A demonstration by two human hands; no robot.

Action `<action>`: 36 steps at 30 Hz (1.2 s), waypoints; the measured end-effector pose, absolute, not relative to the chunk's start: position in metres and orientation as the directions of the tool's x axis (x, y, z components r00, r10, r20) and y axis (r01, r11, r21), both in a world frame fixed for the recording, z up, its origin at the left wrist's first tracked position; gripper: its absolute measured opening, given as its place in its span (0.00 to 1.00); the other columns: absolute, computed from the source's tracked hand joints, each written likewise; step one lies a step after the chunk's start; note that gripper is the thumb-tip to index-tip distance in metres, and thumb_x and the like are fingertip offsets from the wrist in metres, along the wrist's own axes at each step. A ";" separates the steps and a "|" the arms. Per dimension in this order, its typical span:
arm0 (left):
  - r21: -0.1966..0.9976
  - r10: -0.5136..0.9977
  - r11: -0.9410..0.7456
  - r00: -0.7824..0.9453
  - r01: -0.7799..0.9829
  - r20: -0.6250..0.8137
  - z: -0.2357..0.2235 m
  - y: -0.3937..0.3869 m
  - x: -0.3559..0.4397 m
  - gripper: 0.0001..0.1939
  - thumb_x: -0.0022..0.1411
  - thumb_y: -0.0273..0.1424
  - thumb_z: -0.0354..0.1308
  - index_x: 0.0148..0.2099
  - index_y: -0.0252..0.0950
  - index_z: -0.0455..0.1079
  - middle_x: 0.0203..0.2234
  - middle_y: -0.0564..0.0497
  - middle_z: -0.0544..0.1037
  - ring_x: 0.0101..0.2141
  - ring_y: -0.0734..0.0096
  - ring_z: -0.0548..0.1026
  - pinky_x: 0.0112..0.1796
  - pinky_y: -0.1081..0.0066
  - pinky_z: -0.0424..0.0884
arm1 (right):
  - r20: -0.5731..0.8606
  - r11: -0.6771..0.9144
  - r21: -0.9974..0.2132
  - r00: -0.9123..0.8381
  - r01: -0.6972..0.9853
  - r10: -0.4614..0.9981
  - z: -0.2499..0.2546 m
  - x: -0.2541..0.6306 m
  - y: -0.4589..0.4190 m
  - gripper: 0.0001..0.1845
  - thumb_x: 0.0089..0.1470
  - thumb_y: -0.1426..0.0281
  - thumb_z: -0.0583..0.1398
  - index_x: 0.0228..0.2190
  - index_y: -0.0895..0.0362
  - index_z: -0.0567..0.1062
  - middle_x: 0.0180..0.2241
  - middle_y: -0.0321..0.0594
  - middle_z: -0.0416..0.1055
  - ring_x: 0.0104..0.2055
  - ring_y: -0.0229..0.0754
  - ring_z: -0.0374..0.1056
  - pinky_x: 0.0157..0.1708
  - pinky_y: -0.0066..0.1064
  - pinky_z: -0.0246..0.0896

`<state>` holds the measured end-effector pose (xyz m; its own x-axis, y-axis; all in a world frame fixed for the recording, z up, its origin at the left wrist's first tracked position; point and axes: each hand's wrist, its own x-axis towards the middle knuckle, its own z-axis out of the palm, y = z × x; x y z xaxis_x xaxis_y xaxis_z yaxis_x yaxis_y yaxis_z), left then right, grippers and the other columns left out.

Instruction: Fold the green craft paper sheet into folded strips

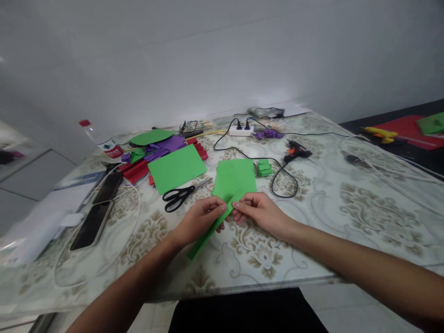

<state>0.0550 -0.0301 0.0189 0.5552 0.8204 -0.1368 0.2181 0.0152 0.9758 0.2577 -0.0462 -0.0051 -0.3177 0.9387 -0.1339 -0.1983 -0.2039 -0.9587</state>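
A narrow green paper strip (pixel 207 238) slants between my hands over the front of the table. My left hand (pixel 204 215) grips it near its middle, thumb on top. At its upper end, the thumb and fingers of my right hand (pixel 255 210) pinch the strip. Just beyond lies a green paper sheet (pixel 235 175), partly behind the strip and my fingers. Black-handled scissors (pixel 180 196) rest to the left, blades pointing up and right. A larger green sheet (pixel 177 169) lies behind them, and a small stack of green pieces (pixel 265 168) sits right of the nearer sheet.
A black glue gun (pixel 296 151) with a looping cord lies at right, near a white power strip (pixel 241 131). Red paper (pixel 135 172) and purple paper (pixel 169 144) pile up at back left beside a bottle (pixel 107 143). A phone (pixel 92 224) and white cables lie left.
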 end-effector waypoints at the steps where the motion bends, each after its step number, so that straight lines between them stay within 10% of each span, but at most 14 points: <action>1: 0.975 0.824 0.008 0.551 0.221 -0.132 0.018 -0.030 0.055 0.17 0.66 0.44 0.58 0.36 0.33 0.71 0.22 0.52 0.76 0.22 0.74 0.73 0.24 0.76 0.70 | -0.128 -0.197 -0.961 -0.316 -0.197 0.940 -0.006 0.258 -0.046 0.25 0.45 0.51 0.72 0.27 0.61 0.78 0.26 0.43 0.80 0.27 0.39 0.76 0.32 0.31 0.73; 36: 0.959 0.877 -0.137 0.480 0.247 0.002 0.006 -0.030 0.057 0.12 0.64 0.38 0.61 0.34 0.34 0.74 0.24 0.53 0.75 0.25 0.74 0.73 0.27 0.75 0.72 | -0.126 -0.184 -0.972 -0.339 -0.145 0.932 -0.005 0.257 -0.049 0.26 0.44 0.50 0.71 0.26 0.62 0.78 0.25 0.43 0.79 0.27 0.40 0.76 0.31 0.31 0.71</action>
